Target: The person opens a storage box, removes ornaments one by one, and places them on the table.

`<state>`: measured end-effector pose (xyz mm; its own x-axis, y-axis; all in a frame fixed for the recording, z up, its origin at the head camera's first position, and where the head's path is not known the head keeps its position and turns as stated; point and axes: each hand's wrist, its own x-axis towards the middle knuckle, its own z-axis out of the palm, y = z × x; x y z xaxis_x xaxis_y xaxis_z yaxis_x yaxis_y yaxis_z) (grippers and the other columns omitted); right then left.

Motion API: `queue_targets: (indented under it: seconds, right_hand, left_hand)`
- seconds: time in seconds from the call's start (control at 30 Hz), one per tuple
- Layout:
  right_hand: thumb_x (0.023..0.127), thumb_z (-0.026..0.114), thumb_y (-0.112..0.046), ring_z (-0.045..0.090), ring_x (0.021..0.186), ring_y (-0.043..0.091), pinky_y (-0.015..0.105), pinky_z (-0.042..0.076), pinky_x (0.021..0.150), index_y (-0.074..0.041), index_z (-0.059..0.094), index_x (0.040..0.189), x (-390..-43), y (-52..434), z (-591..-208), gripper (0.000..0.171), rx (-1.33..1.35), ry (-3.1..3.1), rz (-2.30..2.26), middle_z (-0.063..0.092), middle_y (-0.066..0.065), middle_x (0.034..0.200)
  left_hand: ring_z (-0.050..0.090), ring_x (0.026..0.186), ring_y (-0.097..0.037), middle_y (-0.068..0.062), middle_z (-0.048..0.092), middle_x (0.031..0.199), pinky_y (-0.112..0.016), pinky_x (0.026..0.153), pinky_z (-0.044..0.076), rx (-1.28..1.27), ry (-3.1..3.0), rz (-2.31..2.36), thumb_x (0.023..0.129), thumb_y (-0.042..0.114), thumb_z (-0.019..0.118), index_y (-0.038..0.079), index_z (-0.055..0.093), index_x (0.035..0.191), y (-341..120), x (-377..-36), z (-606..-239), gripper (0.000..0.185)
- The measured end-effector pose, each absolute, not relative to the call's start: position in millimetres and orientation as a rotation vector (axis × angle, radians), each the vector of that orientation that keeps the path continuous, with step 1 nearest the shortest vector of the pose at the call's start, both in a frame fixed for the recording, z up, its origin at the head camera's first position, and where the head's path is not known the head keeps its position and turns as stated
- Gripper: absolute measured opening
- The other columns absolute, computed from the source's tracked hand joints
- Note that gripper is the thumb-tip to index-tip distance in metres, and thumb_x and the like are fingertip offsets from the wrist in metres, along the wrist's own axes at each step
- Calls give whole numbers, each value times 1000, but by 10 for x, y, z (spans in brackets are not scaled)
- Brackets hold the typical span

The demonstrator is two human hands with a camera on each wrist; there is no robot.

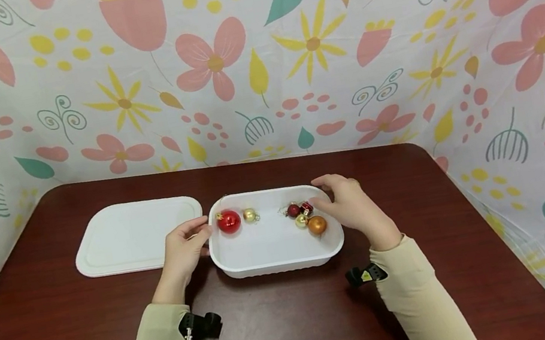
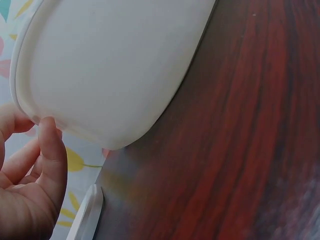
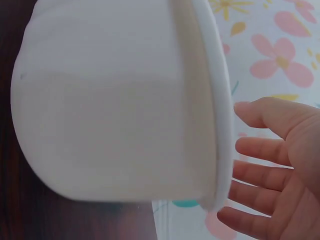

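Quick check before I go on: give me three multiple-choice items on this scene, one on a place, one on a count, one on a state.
1. Where does the lid lie?
A. on the container
B. on the table, left of the container
C. behind the container

2. How many large red baubles are in the container?
A. one
B. three
C. none

3. How is the right hand?
A. clenched on the lid
B. flat on the table
C. open over the container's right end

Key: 1 B, the lid lies flat beside the container's left end. 2 A, one large red bauble shows near the left hand. 3 C, the right wrist view shows its fingers spread, gripping nothing.
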<state>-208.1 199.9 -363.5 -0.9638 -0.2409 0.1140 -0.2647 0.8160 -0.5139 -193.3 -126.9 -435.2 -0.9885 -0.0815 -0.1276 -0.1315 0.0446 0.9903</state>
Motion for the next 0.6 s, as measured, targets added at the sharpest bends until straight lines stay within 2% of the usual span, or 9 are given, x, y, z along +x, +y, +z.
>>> queue_targets:
  seconds: [0.13, 0.27, 0.6]
  right_hand:
    - [90, 64, -32, 51, 118, 34, 50, 41, 103, -3, 55, 127, -2109, 1928, -3580, 48, 443, -2953, 875, 55, 16, 129]
    - [90, 64, -32, 52, 119, 32, 49, 45, 101, -3, 56, 126, -2101, 1830, -3575, 47, 473, -2951, 888, 55, 16, 128]
    - [88, 66, -27, 61, 106, 29, 41, 53, 87, -3, 59, 123, -2015, 1503, -3652, 43, 648, -2919, 829, 61, 14, 121]
  left_hand:
    - [59, 61, -5, 3, 62, 89, -20, 54, 54, -216, 2240, 2153, 89, 8, 62, -2, 60, 122, -1264, -1973, -4310, 35]
    - [58, 61, -5, -1, 62, 92, -19, 54, 54, -202, 2252, 2149, 89, 10, 62, -2, 59, 123, -1264, -1971, -4306, 36]
    - [58, 60, -6, -3, 63, 92, -20, 54, 53, -211, 2268, 2130, 89, 9, 63, -4, 60, 121, -1267, -1867, -4343, 35]
